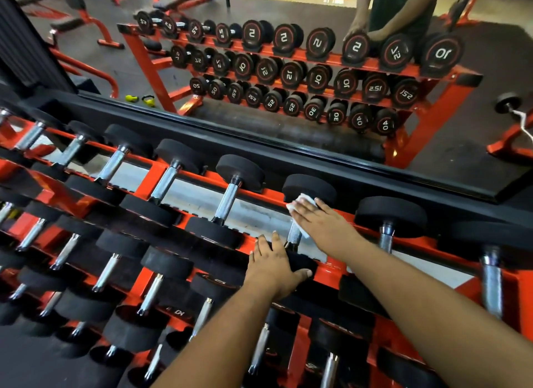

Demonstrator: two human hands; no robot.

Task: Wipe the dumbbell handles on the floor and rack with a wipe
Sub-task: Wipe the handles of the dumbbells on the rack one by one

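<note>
A red three-tier rack (199, 177) holds rows of black dumbbells with chrome handles. On the top tier, my right hand (323, 223) presses a white wipe (300, 203) over the chrome handle (294, 234) of one dumbbell, whose far head (308, 187) shows behind the hand. My left hand (274, 268) lies flat on that dumbbell's near head (302, 262), thumb hooked over its edge. Most of the handle is hidden under the wipe and fingers.
Neighbouring dumbbells sit close on both sides, one handle to the left (227, 203) and one to the right (386, 237). A wall mirror (259, 84) behind the rack reflects the rack, the person and gym benches. Lower tiers are packed with dumbbells.
</note>
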